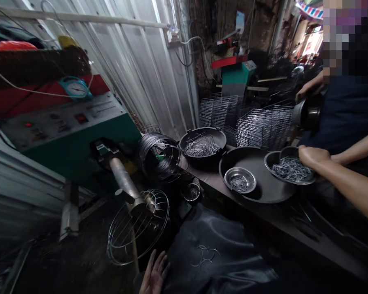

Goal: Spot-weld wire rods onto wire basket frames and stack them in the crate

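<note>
My left hand [155,274] is at the bottom, beside the dark apron [214,237] on my lap. Its fingers are spread and hold nothing. Curved wire pieces [205,256] lie on the apron. On the right, my right hand [314,157] grips the rim of a metal bowl [269,162] filled with short bent wire pieces [291,168]. That bowl is over the right side of a wide dark pan [271,190]. A smaller steel bowl [250,179] with a few wire pieces sits inside the pan.
A co-worker's hand [308,89] holds a dark metal pot [300,114]. Left stands a green machine [70,151] with a metal cylinder [125,181]; a round wire frame [113,241] is below it. A wire coil [147,157], another pan [202,130] and wire racks [263,126] stand behind.
</note>
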### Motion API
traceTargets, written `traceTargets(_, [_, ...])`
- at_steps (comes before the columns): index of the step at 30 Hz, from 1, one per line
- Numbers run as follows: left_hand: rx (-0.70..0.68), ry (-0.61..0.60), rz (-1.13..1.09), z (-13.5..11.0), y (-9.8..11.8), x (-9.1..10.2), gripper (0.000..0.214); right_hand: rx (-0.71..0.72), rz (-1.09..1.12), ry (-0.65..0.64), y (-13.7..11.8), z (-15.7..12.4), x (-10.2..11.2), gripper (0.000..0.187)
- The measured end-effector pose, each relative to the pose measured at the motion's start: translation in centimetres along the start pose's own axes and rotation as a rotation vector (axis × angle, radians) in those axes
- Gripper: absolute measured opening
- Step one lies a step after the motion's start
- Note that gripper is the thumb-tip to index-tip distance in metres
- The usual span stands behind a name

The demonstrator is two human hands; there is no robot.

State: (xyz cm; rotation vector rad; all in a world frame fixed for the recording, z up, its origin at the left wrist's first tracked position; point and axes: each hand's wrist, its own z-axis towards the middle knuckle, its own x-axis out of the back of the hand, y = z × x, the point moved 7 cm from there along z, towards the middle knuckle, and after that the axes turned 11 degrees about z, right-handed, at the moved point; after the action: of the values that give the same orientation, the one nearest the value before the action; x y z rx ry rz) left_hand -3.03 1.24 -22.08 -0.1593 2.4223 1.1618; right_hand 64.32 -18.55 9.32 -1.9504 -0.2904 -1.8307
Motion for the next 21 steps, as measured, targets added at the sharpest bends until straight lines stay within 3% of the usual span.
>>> traceTargets(7, [-0.079, -0.058, 0.041, -0.6, 0.5, -0.5, 0.043, 0.133, -0.187, 0.082, -2.2, -1.3, -1.5, 0.032])
traceTargets(12, [-0.053, -0.049, 0.020, -0.9, 0.3, -0.4, 0.044, 0.232, -0.299, 0.054, -3.6, -1.5, -2.2, 0.034])
traceTargets(21, [-0.061, -0.021, 0.054, -1.0, 0.3, -0.5, 0.049, 0.307, -0.365, 0.109, -4.8, -1.5, -0.4, 0.031])
